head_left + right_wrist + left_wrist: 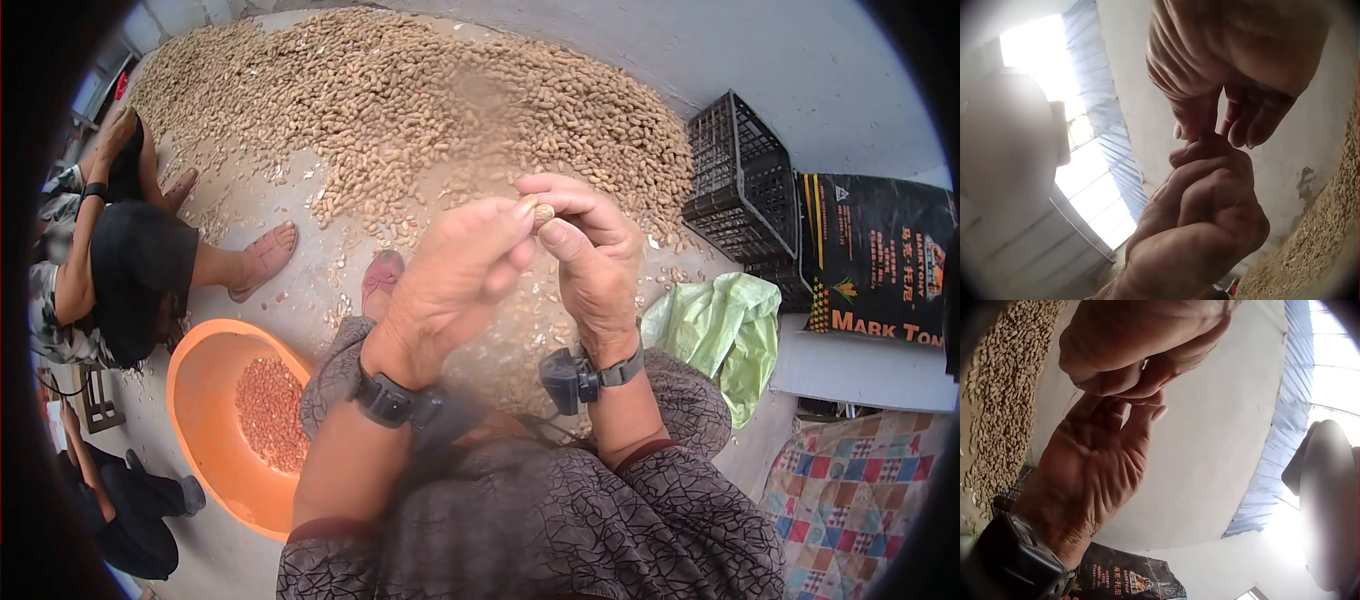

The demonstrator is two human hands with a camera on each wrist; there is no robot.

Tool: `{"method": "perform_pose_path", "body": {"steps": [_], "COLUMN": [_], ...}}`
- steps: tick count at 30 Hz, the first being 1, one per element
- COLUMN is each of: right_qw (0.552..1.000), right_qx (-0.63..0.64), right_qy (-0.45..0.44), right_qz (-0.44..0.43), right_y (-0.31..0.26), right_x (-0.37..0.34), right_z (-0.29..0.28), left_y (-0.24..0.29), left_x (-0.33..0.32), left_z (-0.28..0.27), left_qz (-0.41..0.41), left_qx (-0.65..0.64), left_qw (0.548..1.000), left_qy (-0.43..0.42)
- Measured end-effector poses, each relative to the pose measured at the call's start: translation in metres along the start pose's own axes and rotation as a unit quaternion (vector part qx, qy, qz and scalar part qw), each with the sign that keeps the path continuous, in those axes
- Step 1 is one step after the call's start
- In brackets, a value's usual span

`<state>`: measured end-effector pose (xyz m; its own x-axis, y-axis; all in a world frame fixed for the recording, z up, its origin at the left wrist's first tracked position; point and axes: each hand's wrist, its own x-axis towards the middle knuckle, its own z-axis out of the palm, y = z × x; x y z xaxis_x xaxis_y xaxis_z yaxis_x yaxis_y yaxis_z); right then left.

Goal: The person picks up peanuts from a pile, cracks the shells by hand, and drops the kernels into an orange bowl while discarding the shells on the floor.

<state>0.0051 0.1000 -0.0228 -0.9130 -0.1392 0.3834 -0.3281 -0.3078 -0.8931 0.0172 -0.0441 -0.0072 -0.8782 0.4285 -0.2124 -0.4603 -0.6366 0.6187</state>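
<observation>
An unshelled peanut [544, 215] is between the fingertips of both hands, up in front of the lap. My left hand [455, 262] pinches it from one side, with the thumb along the top and the other fingers curled beneath. From the other side my right hand [602, 250] holds it between thumb and forefinger. In the left wrist view the right hand [1094, 462] meets the left one at the fingertips, and the peanut is hidden. The right wrist view shows the left hand [1204, 212] below the right, again hiding the peanut.
A broad heap of unshelled peanuts [400, 90] covers the floor ahead. An orange basin [205, 430] with shelled red peanuts [272, 415] stands at left, near another seated person's sandalled foot [265, 258]. At right are a black crate [735, 170], a green bag [715, 330] and a black sack [875, 260].
</observation>
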Motion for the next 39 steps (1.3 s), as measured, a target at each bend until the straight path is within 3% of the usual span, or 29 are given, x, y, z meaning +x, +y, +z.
{"method": "perform_pose_path", "body": {"steps": [4, 6, 10, 13, 15, 19, 21, 27, 30, 33, 39], "right_qw": [1.000, 0.999, 0.999, 0.996, 0.999, 0.999, 0.992, 0.992, 0.988, 0.982, 0.984], "right_qx": [-0.010, 0.022, 0.009, 0.074, 0.040, -0.006, -0.112, -0.112, -0.137, -0.173, -0.175], "right_qy": [-0.003, -0.002, 0.007, 0.004, 0.014, 0.031, 0.016, 0.042, 0.041, 0.035, 0.036], "right_qz": [0.001, 0.048, 0.032, 0.056, 0.015, 0.016, -0.064, -0.050, -0.061, -0.064, -0.022], "right_y": [-0.002, -0.008, -0.006, -0.007, -0.004, -0.008, -0.004, -0.005, 0.000, 0.004, 0.004], "right_x": [-0.001, -0.001, 0.000, -0.001, -0.001, -0.001, 0.001, -0.001, -0.001, -0.002, -0.003], "right_z": [0.004, 0.007, 0.008, 0.007, 0.005, 0.004, 0.000, 0.004, 0.003, 0.003, 0.007], "left_y": [-0.004, -0.007, -0.008, -0.011, -0.012, -0.008, -0.008, -0.007, -0.007, -0.007, -0.003], "left_x": [0.003, 0.004, 0.005, 0.005, 0.005, 0.002, 0.003, 0.001, 0.001, 0.001, 0.002], "left_z": [-0.003, -0.004, -0.003, -0.004, -0.003, 0.008, 0.008, 0.006, 0.006, 0.004, 0.014], "left_qz": [0.014, 0.015, 0.003, -0.005, -0.007, -0.026, -0.032, -0.037, -0.042, -0.037, -0.023], "left_qx": [-0.018, -0.025, -0.042, -0.056, -0.058, -0.037, -0.038, -0.021, -0.094, -0.049, -0.018], "left_qw": [1.000, 0.999, 0.999, 0.998, 0.998, 0.999, 0.999, 0.999, 0.995, 0.998, 0.990], "left_qy": [0.020, 0.019, 0.017, 0.006, 0.000, 0.012, 0.012, -0.007, 0.017, 0.022, 0.140]}}
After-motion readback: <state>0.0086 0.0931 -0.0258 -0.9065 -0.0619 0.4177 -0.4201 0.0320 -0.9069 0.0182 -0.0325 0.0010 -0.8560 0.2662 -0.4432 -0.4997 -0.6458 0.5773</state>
